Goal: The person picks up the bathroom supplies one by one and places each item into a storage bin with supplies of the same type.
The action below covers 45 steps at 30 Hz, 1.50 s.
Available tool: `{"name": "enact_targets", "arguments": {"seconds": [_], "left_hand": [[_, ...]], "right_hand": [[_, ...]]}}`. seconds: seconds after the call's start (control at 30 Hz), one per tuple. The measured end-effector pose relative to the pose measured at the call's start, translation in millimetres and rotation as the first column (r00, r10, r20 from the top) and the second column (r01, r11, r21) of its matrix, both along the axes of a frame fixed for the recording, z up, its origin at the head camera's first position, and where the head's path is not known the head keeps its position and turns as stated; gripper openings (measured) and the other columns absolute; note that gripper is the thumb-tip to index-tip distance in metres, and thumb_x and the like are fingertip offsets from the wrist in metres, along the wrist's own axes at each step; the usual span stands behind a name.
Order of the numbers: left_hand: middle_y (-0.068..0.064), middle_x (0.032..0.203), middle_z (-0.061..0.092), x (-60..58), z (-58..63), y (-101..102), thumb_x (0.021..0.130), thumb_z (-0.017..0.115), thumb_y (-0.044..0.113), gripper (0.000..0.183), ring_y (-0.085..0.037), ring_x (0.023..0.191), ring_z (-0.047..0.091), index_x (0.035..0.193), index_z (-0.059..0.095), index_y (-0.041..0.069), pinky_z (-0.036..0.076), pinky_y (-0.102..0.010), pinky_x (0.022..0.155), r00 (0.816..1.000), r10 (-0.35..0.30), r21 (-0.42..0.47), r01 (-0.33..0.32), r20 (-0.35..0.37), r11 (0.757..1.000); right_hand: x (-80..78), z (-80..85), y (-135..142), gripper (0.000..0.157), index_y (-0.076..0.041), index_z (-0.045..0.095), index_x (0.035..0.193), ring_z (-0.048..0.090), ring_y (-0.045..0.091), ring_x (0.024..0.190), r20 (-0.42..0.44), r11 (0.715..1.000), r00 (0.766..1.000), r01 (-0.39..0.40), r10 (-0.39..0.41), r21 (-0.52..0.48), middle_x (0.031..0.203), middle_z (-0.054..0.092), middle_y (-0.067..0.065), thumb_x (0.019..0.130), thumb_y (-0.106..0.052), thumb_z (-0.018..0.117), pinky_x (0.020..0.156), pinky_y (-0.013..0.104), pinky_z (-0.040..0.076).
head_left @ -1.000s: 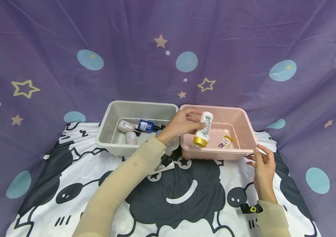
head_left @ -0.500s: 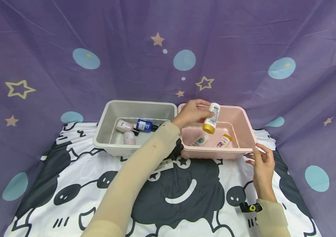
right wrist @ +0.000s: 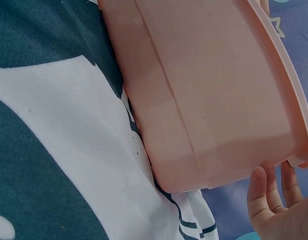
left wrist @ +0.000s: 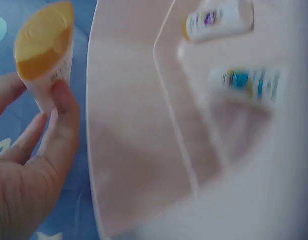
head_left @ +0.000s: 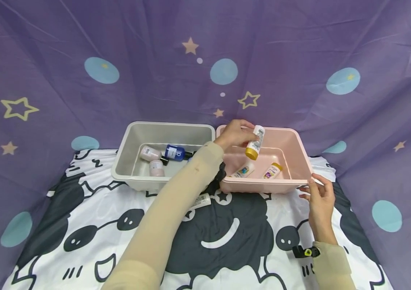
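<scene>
My left hand (head_left: pixel 235 134) pinches a white bottle with a gold cap (head_left: pixel 255 143) over the back of the pink bin (head_left: pixel 263 183). It is tilted, cap downward in the head view. Close up in the left wrist view, fingers and thumb are on the bottle's white body, below the cap (left wrist: pixel 44 40). Inside the pink bin, apart, lie a small white bottle with a gold cap (head_left: pixel 272 171) and a white bottle with a colourful label (head_left: pixel 243 170). At the bin's front right corner, my right hand (head_left: pixel 321 205) touches the rim with its fingertips, fingers fairly straight.
A grey bin (head_left: pixel 167 125) stands left of the pink one. It holds pale pink containers (head_left: pixel 150 153) and a blue bottle with a black cap (head_left: pixel 174 152). A white tube (head_left: pixel 202 201) lies on the patterned cloth (head_left: pixel 220 237), partly behind my left sleeve. A purple curtain (head_left: pixel 154 80) hangs behind.
My left hand has carried the gold-capped bottle from low over the pink bin's front toward its back, uncovering the white bottle with the colourful label. My right hand stays at the corner.
</scene>
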<state>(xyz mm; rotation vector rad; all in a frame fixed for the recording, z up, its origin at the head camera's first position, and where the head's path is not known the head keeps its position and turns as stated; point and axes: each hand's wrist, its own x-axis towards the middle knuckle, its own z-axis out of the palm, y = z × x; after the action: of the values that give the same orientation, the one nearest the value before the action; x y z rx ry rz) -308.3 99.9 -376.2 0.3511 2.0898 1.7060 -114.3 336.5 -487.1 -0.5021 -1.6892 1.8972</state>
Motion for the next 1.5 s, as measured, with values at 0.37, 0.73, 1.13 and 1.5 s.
{"name": "enact_targets", "arguments": {"seconds": [0.37, 0.73, 1.13, 1.5], "left_hand": [[-0.012, 0.094, 0.070, -1.2, 3.0, 3.7, 0.082, 0.078, 0.000, 0.039, -0.019, 0.075, 0.067, 0.119, 0.066, 0.000, 0.060, -0.030, 0.071, 0.998, 0.045, -0.023, -0.045, -0.038, 0.999], [-0.011, 0.093, 0.071, 1.6, 5.1, -15.6, 0.086, 0.078, 0.004, 0.034, -0.019, 0.076, 0.069, 0.117, 0.067, 0.002, 0.061, -0.032, 0.073, 0.996, 0.084, 0.031, -0.085, 0.012, 0.996], [-0.019, 0.109, 0.069, 42.5, 24.6, -67.6, 0.088, 0.072, 0.001, 0.034, -0.028, 0.091, 0.070, 0.121, 0.065, -0.002, 0.061, -0.034, 0.076, 0.997, 0.060, 0.178, -0.051, -0.044, 0.983], [-0.019, 0.116, 0.067, 88.0, 21.0, -114.9, 0.091, 0.073, 0.004, 0.033, -0.027, 0.099, 0.068, 0.123, 0.065, 0.000, 0.060, -0.036, 0.078, 0.996, 0.047, 0.171, -0.033, -0.077, 0.985]], "right_hand": [[-0.2, 1.3, -0.5, 0.029, -0.007, 0.060, 0.126, 0.069, 0.020, 0.075, 0.011, 1.000, 1.000, 0.000, 0.000, -0.013, 0.097, 0.064, 0.008, 0.098, -0.013, 0.066, 0.054, 0.024, 0.056], [-0.2, 0.8, -0.5, 0.031, -0.008, 0.059, 0.127, 0.070, 0.023, 0.078, 0.013, 1.000, 1.000, -0.007, 0.007, -0.004, 0.098, 0.064, 0.009, 0.098, -0.015, 0.067, 0.055, 0.024, 0.056], [0.9, 0.9, -1.8, 0.030, -0.009, 0.059, 0.126, 0.069, 0.018, 0.075, 0.018, 1.000, 1.000, 0.006, -0.006, -0.009, 0.098, 0.064, 0.008, 0.099, -0.016, 0.067, 0.054, 0.023, 0.056], [1.7, 1.0, -2.2, 0.032, -0.007, 0.059, 0.128, 0.069, 0.016, 0.074, 0.009, 1.000, 1.000, 0.006, -0.006, -0.004, 0.098, 0.065, 0.007, 0.098, -0.016, 0.067, 0.054, 0.023, 0.056]]}}
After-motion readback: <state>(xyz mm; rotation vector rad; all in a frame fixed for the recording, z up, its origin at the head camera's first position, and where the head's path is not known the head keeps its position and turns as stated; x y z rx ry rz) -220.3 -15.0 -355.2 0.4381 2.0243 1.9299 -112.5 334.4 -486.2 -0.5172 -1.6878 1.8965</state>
